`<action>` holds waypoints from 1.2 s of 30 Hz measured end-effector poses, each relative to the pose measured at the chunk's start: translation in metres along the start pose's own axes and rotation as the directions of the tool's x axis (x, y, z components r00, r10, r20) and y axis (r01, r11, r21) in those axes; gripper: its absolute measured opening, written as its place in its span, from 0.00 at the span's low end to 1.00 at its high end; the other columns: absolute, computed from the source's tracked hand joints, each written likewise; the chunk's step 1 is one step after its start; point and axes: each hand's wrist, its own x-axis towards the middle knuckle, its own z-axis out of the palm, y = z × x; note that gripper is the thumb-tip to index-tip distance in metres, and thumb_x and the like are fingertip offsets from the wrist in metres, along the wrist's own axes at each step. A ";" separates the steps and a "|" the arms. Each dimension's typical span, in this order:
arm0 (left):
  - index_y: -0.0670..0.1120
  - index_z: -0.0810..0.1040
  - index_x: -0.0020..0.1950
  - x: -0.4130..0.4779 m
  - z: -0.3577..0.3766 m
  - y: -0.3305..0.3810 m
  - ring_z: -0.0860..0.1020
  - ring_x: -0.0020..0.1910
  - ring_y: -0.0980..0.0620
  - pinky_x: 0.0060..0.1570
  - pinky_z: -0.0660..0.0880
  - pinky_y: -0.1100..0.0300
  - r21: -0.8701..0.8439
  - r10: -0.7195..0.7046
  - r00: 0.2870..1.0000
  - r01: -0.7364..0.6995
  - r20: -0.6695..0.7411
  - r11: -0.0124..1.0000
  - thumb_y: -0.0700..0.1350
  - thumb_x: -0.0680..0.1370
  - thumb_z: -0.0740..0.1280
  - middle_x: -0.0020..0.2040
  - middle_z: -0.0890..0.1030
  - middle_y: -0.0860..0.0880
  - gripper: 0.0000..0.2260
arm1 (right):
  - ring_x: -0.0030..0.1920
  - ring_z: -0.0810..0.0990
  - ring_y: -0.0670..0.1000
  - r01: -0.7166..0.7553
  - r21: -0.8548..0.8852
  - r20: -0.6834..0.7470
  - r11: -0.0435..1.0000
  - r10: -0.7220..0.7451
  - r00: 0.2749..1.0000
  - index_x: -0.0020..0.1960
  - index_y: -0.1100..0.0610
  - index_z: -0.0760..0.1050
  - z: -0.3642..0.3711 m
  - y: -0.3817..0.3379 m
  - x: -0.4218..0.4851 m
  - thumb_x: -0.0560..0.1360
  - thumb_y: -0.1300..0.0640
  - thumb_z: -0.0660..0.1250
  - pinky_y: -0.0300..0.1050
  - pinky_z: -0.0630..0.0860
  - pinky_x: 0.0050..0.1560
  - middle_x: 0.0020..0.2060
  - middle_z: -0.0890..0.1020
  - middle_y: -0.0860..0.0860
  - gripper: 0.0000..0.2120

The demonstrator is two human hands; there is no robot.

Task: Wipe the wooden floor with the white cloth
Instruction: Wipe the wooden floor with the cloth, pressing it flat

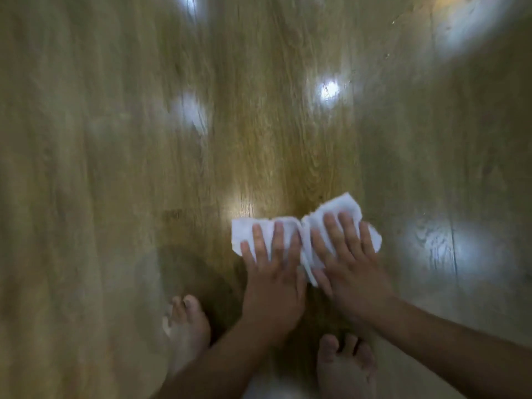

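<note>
A crumpled white cloth [339,211] lies flat on the wooden floor [259,125] just in front of me. My left hand [273,272] presses on the cloth's left half with straight, spread fingers. My right hand [351,260] presses on its right half the same way, fingers straight and pointing away from me. The two hands lie side by side, almost touching. The middle of the cloth bunches up between them. The picture is blurred.
My two bare feet stand on the floor behind the hands, the left foot [187,323] and the right foot [345,370]. Bright light reflections [329,89] dot the glossy planks. Open floor stretches ahead and to both sides.
</note>
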 end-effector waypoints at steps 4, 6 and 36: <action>0.47 0.52 0.82 0.006 0.005 0.010 0.45 0.77 0.26 0.68 0.47 0.24 0.023 -0.011 1.000 0.010 0.020 1.000 0.56 0.78 0.56 0.82 0.47 0.40 0.34 | 0.79 0.49 0.63 0.020 -0.011 0.047 1.000 -0.019 0.999 0.81 0.54 0.51 0.001 0.018 -0.008 0.78 0.41 0.57 0.63 0.46 0.77 0.80 0.53 0.60 0.36; 0.48 0.50 0.82 0.046 -0.011 0.007 0.42 0.76 0.26 0.69 0.41 0.25 0.017 -0.033 0.999 0.033 -0.009 0.999 0.56 0.79 0.53 0.82 0.47 0.41 0.33 | 0.79 0.49 0.65 0.008 -0.016 0.000 1.000 -0.008 1.000 0.81 0.55 0.52 -0.009 0.036 0.035 0.79 0.41 0.54 0.64 0.44 0.77 0.79 0.53 0.61 0.35; 0.43 0.41 0.81 0.197 -0.028 0.148 0.34 0.76 0.29 0.69 0.36 0.27 -0.040 -0.162 0.987 0.162 -0.002 0.986 0.56 0.80 0.54 0.80 0.37 0.37 0.36 | 0.80 0.39 0.61 -0.515 0.004 0.005 0.857 0.515 0.857 0.81 0.52 0.44 -0.068 0.174 0.093 0.78 0.38 0.44 0.62 0.37 0.77 0.81 0.43 0.56 0.36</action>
